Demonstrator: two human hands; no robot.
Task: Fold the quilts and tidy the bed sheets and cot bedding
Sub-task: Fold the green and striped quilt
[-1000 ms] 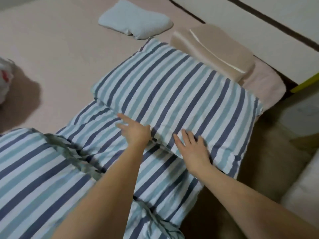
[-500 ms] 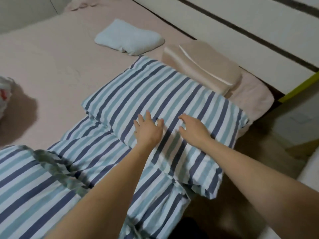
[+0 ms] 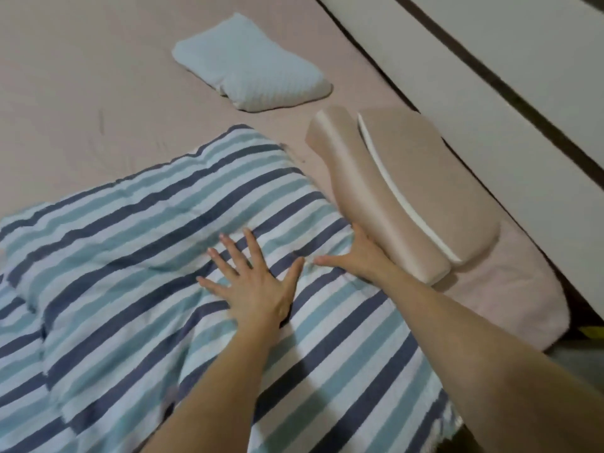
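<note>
Striped quilt [image 3: 137,256] x1 | pillows x2 | left hand [image 3: 251,286], right hand [image 3: 356,256] flat, fingers spread

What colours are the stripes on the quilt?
Dark blue, teal and white stripes on the quilt, clearest in the head view.

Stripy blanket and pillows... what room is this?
Most likely a bedroom, on a bed. A striped quilt lies on a pink bed sheet, with a beige pillow and a small blue pillow nearby.
</note>
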